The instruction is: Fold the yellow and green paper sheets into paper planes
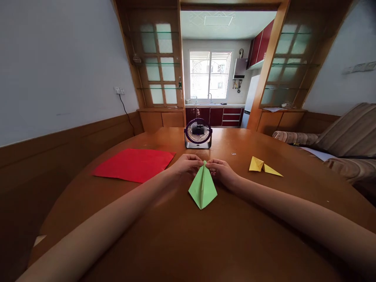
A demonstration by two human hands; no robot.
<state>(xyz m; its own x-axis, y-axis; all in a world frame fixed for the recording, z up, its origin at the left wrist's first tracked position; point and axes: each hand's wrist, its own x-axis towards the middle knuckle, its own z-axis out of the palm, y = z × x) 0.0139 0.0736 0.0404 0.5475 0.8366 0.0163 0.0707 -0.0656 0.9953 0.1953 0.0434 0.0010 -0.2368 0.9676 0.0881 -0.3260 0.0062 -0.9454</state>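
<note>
While your two hands meet at the far tip of the green folded paper (202, 190), this piece lies flat on the round wooden table (188, 243), straight ahead of you at 12 o'clock, with its wide end pointing back to you. It looks very light and thin, so I judge it will slide easily on the smooth wood and will crease or tear if you press it carelessly; the best place to take it seems to be the narrow tip and the raised middle fold, where the layers are thicker. Your left hand (186, 163) is closed with its fingertips pinching the tip from the 10 o'clock side, and your right hand (221, 170) pinches the same tip from the 2 o'clock side, so both hands grip the paper and almost touch each other. Both forearms lie low over the table and come together like a letter V. At 10 o'clock lies a flat red paper sheet (135, 164), at 2 o'clock a yellow folded paper (263, 166), and beyond your hands at 12 o'clock stands a small desk fan (198, 134).
</note>
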